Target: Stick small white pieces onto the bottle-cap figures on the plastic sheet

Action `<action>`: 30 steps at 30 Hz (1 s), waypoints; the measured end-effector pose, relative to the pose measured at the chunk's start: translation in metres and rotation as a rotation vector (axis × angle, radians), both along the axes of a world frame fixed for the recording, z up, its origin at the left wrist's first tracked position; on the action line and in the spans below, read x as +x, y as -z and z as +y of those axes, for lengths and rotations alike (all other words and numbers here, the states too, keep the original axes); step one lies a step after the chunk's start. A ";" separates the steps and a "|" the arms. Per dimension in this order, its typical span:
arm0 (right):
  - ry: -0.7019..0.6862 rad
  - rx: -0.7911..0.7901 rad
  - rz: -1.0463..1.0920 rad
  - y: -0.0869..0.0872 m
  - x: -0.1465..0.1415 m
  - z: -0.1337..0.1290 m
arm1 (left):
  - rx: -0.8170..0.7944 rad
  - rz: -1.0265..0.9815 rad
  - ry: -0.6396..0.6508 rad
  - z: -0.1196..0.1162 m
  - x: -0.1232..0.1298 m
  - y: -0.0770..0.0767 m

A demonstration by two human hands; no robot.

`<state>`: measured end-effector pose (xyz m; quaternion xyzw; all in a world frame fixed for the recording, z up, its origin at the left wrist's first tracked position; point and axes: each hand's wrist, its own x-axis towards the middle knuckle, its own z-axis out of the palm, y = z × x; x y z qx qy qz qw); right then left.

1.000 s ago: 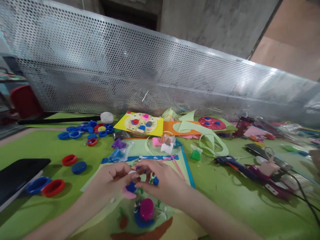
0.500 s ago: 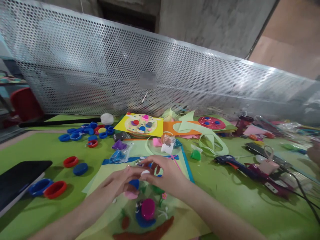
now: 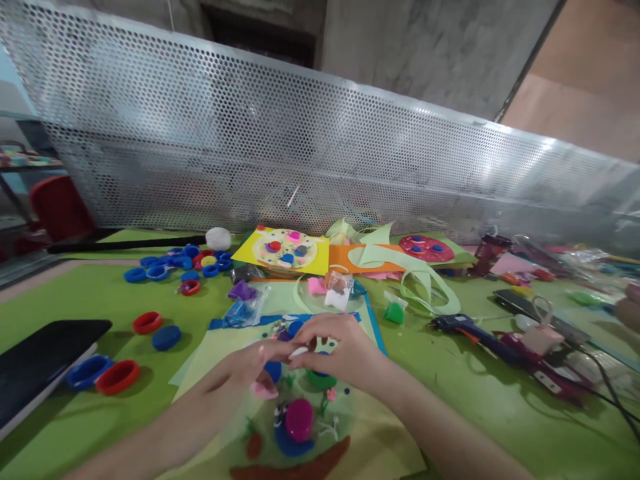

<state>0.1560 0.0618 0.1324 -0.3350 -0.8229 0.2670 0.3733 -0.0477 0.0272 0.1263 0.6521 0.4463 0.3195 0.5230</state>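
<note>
Here, over the pale green craft sheet on the green tabletop, the right hand has its fingers curled together, pinching a small white oblong bit at their tips. The left hand comes in from the left with fingers extended toward that bit, touching or nearly so; which, I cannot tell. The bit sits between both hands, just above a small blue clay disc and a pink clay piece, its long axis running roughly left to right, the right hand nearer.

Craft workshop: bottle caps, a glue gun and paper cutouts are covering a green table.
</note>
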 end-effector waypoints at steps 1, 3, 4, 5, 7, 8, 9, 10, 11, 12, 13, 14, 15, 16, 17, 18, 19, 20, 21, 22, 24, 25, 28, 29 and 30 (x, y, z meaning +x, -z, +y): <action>-0.014 -0.003 -0.032 -0.002 0.001 0.000 | -0.011 -0.002 0.005 0.001 0.000 0.001; -0.028 -0.005 -0.071 -0.004 0.002 0.000 | -0.038 0.014 -0.012 0.002 0.000 0.003; -0.025 -0.004 -0.077 -0.005 0.002 -0.001 | -0.039 0.033 -0.037 0.002 0.000 0.005; -0.017 -0.005 -0.074 -0.005 0.001 -0.001 | -0.030 0.061 -0.064 0.001 -0.001 0.008; -0.003 -0.007 -0.068 -0.003 0.000 -0.001 | -0.014 0.118 -0.082 -0.003 -0.003 0.012; -0.002 -0.008 -0.066 -0.003 -0.001 -0.002 | -0.013 0.139 -0.074 -0.005 -0.004 0.014; -0.006 -0.005 -0.061 -0.002 -0.002 -0.002 | -0.013 0.157 -0.060 -0.006 -0.006 0.015; -0.014 -0.002 -0.056 -0.002 -0.002 -0.002 | -0.013 0.169 -0.042 -0.007 -0.007 0.015; -0.017 0.004 -0.054 -0.003 -0.002 -0.003 | -0.013 0.167 -0.033 -0.008 -0.007 0.016; -0.019 0.009 -0.053 -0.003 -0.002 -0.003 | -0.010 0.151 -0.029 -0.007 -0.007 0.016; -0.025 0.012 -0.054 -0.004 -0.001 -0.003 | -0.009 0.111 -0.024 -0.004 -0.007 0.016; -0.033 0.012 -0.059 -0.006 0.000 -0.003 | -0.024 0.038 -0.018 0.000 -0.007 0.016; -0.044 0.010 -0.065 -0.007 0.001 -0.003 | -0.065 -0.059 0.008 0.005 -0.006 0.017; -0.059 0.008 -0.070 -0.008 0.002 -0.003 | -0.119 -0.169 0.055 0.010 -0.005 0.019; -0.071 0.007 -0.075 -0.008 0.002 -0.003 | -0.198 -0.296 0.116 0.016 -0.005 0.021; -0.075 0.009 -0.078 -0.008 0.003 -0.003 | -0.296 -0.370 0.244 0.021 -0.005 0.023; -0.070 0.011 -0.082 -0.007 0.003 -0.002 | -0.349 -0.401 0.338 0.025 -0.005 0.025; -0.060 0.014 -0.085 -0.006 0.002 -0.002 | -0.366 -0.426 0.368 0.027 -0.005 0.027; -0.050 0.016 -0.088 -0.004 0.002 -0.002 | -0.380 -0.439 0.369 0.027 -0.005 0.029; -0.041 0.019 -0.094 -0.002 0.001 -0.001 | -0.377 -0.449 0.371 0.027 -0.005 0.030; -0.031 0.038 -0.107 0.000 0.001 -0.001 | -0.348 -0.474 0.352 0.023 -0.004 0.029; -0.029 0.054 -0.107 0.001 0.001 -0.001 | -0.335 -0.486 0.355 0.021 -0.003 0.028; -0.052 0.085 -0.102 -0.001 0.002 -0.001 | -0.355 -0.521 0.380 0.016 -0.001 0.022; -0.064 0.079 -0.104 -0.003 0.003 -0.002 | -0.375 -0.539 0.387 0.016 -0.001 0.020; -0.073 0.070 -0.106 -0.005 0.003 -0.003 | -0.398 -0.568 0.396 0.015 -0.001 0.017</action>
